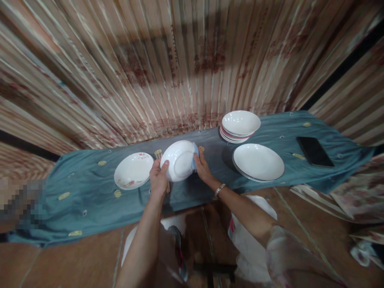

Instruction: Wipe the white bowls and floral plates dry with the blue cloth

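A white bowl (177,162) is tilted over the middle of the table, its underside with the round foot ring facing me. My left hand (158,176) grips the left rim, thumb across the underside. On the opposite side my right hand (203,168) is closed around the bowl's edge. A blue patch (195,150) shows by those right fingers; whether it is a pattern on the bowl or a cloth, I cannot tell. Thin brown sticks (168,187) lie partly hidden beneath the bowl. Just left of my left hand rests a white plate with pink flowers (134,171).
At the back right stands a stack of white bowls (241,123). Nearer me sit stacked white plates (258,162), with a black phone (315,151) farther right. A teal patterned cloth (90,192) covers the narrow table, and a striped curtain (186,72) hangs behind it. A pixelated area covers the far left.
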Available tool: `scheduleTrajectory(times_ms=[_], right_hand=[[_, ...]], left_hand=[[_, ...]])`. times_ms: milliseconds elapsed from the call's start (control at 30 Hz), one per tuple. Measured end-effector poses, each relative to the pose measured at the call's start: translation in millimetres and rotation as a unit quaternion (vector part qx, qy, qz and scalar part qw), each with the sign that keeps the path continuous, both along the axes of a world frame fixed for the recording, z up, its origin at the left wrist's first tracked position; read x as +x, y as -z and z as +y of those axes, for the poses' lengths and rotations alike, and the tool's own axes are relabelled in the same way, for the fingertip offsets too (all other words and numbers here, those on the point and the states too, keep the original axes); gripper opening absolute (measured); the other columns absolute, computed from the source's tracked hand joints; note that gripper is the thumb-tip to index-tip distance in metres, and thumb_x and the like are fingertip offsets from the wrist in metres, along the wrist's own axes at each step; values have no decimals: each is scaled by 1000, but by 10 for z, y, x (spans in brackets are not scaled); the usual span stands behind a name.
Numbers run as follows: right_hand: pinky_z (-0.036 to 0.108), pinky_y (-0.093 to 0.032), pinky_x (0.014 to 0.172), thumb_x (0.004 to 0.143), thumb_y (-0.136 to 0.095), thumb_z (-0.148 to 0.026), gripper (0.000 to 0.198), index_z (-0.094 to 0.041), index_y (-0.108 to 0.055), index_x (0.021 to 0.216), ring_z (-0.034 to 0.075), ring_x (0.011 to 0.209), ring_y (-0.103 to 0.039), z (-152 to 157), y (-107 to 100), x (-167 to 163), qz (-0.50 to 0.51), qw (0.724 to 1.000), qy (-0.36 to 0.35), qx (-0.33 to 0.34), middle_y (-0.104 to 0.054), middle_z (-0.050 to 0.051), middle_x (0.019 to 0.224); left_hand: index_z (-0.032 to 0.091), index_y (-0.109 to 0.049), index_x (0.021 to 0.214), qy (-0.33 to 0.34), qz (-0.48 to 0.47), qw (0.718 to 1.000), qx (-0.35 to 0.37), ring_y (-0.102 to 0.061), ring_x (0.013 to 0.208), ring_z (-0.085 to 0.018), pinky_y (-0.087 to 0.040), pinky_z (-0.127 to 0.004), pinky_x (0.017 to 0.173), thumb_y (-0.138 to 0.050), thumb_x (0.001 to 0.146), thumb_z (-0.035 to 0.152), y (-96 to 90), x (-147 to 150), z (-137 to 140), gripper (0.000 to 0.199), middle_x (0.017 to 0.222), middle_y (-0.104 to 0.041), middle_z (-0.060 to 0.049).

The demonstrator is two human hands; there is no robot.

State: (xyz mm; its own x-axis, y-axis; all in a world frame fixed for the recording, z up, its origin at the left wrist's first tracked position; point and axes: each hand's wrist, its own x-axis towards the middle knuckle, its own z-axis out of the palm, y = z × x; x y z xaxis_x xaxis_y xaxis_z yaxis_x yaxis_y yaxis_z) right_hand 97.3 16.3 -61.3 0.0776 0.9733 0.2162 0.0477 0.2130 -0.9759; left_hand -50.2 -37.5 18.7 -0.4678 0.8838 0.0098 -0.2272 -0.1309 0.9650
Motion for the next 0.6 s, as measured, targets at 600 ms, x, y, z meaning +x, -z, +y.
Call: scheduleTrajectory(times_ms=[600], right_hand=[[42, -34, 116, 89, -41, -62, 59, -21, -62, 126, 23, 127, -53, 185, -17, 201, 9, 1000, 17, -16, -63, 7, 134]], left_hand=[[12, -65, 84, 73, -166, 981, -65, -63, 65, -12, -52, -31, 79, -87, 55, 28, 48, -66, 3, 40, 76, -71, -1]])
